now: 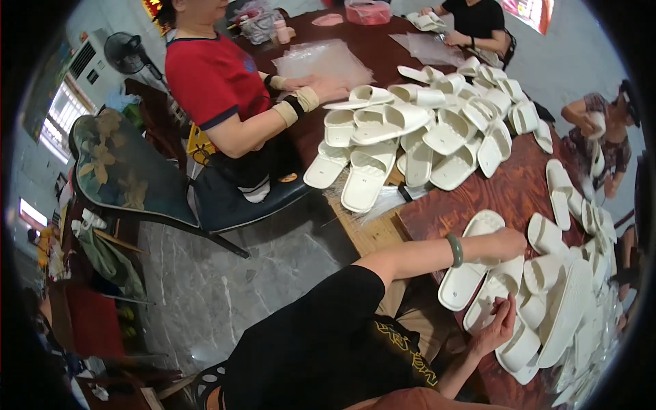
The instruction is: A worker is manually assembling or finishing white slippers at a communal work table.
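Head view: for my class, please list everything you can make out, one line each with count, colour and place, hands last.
Slippers: many, overlapping, white, heaped at upper centre and right
Tabletop: count unclear, reddish brown, beneath slippers
Plastic bags: several, see-through, upper centre
Container: one, pink, top centre
Bottle: one, pink, top centre
Fan: one, black, upper left
Chair: one, dark green with floral backrest, left
Floor: one, grey marbled, lower left
Co-workers: at least three; red, black, patterned tops; top and right
Left rim: too blurred to list fully
Bangle: one, green, left wrist
Left hand: one, bare, at slippers
Right hand: one, bare, at slippers
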`<state>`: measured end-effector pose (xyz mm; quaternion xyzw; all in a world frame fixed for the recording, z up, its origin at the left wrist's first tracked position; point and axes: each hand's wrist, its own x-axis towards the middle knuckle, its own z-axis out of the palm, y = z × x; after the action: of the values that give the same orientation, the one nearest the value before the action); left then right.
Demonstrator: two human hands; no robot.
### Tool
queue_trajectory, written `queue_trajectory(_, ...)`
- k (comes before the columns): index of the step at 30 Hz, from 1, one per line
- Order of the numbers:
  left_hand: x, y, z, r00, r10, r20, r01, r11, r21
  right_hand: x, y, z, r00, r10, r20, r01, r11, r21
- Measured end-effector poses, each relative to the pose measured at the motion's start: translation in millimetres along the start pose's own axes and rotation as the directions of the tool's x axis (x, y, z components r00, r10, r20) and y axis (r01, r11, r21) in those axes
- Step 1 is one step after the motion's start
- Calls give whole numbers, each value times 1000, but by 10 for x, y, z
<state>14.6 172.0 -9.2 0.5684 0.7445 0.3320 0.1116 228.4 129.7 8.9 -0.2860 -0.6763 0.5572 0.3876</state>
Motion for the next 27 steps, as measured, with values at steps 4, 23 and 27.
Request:
queue_trajectory(4,147,-454,190,888,259,-381,-338,928,-156,75,190,-28,997,-1,-78,-3,999,-49)
queue_trajectory(23,-3,-133,-260,982,-188,31,184,890,-418,125,-252,-143,956,-165,242,292,605,-740)
queue_trajectory(27,-2,-168,-285,985,-171,-19,151,912,-382,228,-234,-101,950,-134,280,307,549,-778)
